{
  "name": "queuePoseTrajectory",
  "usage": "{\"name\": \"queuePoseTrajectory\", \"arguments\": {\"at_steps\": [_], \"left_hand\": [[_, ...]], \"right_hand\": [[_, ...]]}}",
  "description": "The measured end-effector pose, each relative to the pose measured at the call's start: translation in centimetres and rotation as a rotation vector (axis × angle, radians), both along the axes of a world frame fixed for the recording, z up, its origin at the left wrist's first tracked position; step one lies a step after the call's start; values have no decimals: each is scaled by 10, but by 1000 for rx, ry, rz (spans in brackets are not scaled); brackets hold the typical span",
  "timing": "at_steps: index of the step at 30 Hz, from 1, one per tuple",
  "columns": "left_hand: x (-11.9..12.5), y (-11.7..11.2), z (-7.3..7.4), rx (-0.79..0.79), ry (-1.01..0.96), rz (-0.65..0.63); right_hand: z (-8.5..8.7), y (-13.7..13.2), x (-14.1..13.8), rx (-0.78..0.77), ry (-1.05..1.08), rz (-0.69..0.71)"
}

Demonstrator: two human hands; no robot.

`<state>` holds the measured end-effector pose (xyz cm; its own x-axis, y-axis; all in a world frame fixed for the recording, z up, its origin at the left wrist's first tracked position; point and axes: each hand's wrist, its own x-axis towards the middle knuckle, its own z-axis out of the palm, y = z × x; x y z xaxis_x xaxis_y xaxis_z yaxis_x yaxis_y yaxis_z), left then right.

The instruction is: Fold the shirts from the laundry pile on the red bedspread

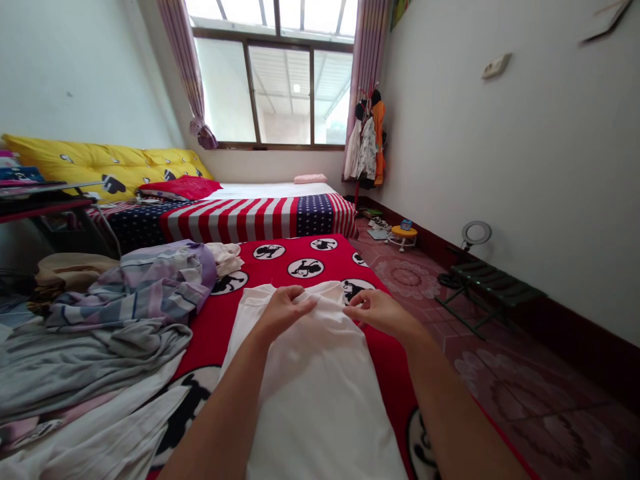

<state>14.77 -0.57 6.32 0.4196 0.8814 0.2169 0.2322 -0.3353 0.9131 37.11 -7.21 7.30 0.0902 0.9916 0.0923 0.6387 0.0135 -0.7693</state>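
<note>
A white shirt (pixel 325 400) lies lengthwise in front of me on a red blanket (pixel 200 347) patterned with black figures in white circles. Its top edge, which looks like the neckline, is farthest from me. My left hand (pixel 285 312) is near the upper left of the shirt, thumb and fingers closed on the cloth. At the upper right edge, the thumb and forefinger of my right hand (pixel 383 315) are curled together on the fabric. The fingertips of both hands are partly hidden.
Left of the shirt is a heap of clothes, including a plaid garment (pixel 145 287) and a grey one (pixel 95 360). Beyond stands a bed with a flag-striped cover (pixel 225 217). On the right, the tiled floor holds a dark folding stool (pixel 495 283) and a small yellow stool (pixel 403 232).
</note>
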Motion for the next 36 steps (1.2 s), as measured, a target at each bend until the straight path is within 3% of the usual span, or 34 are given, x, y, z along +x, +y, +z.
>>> {"name": "queuePoseTrajectory", "arguments": {"at_steps": [7,13,15,18,21,24,26,28,30,31,33,36], "left_hand": [[-28,3,25,-87,-341,-47],[-40,0,40,-3,-419,-68],[-40,-2,44,16,-447,-99],[-41,-5,46,32,-469,-153],[-40,-7,47,52,-462,-179],[-38,-9,49,110,-418,-160],[-35,-9,51,184,-372,-117],[-31,-8,51,253,-321,-54],[-30,-3,47,292,-287,39],[-31,1,43,290,-276,98],[-38,13,33,235,-218,220],[-61,33,16,138,87,399]], "right_hand": [[35,-26,-30,-107,-31,310],[48,-42,-56,59,-188,409],[52,-45,-63,101,-130,401],[53,-46,-78,108,58,257],[45,-43,-98,204,117,131],[30,-34,-112,305,156,137],[18,-21,-109,305,329,144],[3,-5,-94,247,559,79],[-14,11,-69,156,723,-70],[-24,18,-57,105,754,-177],[-41,29,-34,28,751,-230],[-60,39,-15,-14,737,-269]]}}
